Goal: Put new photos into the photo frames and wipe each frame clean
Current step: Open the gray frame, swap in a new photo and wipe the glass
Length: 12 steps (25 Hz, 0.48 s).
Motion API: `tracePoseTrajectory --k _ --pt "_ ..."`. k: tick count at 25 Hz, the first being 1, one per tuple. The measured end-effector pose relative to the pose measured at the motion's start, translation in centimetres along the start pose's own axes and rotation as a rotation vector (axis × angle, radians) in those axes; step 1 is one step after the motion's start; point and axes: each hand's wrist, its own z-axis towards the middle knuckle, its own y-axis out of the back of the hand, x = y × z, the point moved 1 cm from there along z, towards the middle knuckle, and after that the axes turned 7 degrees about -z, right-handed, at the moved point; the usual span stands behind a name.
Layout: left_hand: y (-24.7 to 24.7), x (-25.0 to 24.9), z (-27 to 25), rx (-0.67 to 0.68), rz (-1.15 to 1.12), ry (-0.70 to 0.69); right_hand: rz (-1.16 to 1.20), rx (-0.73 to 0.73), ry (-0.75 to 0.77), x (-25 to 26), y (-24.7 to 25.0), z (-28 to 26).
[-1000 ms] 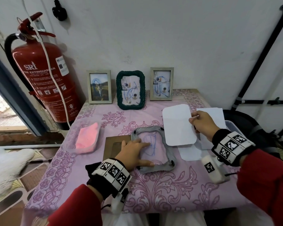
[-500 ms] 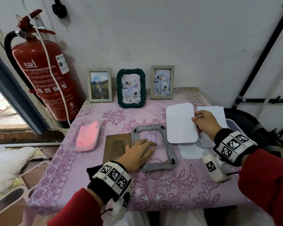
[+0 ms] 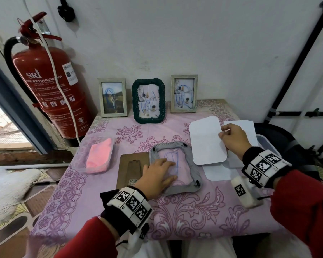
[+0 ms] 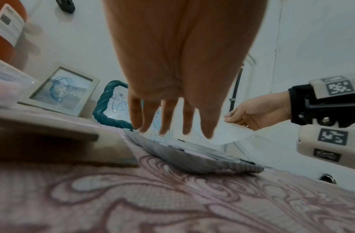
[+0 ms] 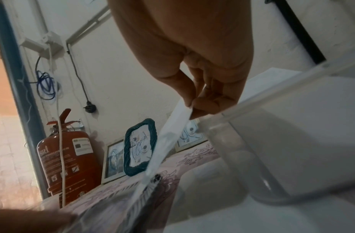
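Pinching the right edge of a white photo (image 3: pixel 207 140) between thumb and fingertips, the right hand (image 3: pixel 232 139) held it raised above the table (image 3: pixel 194 220), its lower corner overlapping the grey frame (image 3: pixel 193 164). That frame lay flat just left of the pinch, beneath the left hand (image 3: pixel 157 175), whose straight fingers (image 4: pixel 187 119) pressed on its scribbled pane. A brown backing board (image 3: pixel 131 164) lay touching the frame's far left side.

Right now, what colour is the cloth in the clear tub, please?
Pink cloth; the head view shows it best.
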Motion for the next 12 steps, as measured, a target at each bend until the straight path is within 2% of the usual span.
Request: tracePoseTrajectory --k 2,3,5,8,12 --pt "0.5 0.6 0.6 -0.208 -0.017 0.07 -0.065 -0.03 0.045 0.3 0.1 -0.1" --pt "0.7 1.0 0.9 -0.258 -0.035 0.136 -0.098 -0.036 0.067 0.5 0.0 -0.2" --pt "1.0 1.7 1.3 -0.261 -0.099 0.236 -0.149 -0.041 0.104 0.8 -0.2 -0.4" --pt "1.1 2.3 1.6 -0.306 -0.247 0.259 -0.204 -0.033 0.101 1.1 -0.5 -0.4" --pt "1.2 2.3 1.7 -0.384 -0.401 0.3 -0.201 0.054 0.053 0.9 -0.9 -0.4"
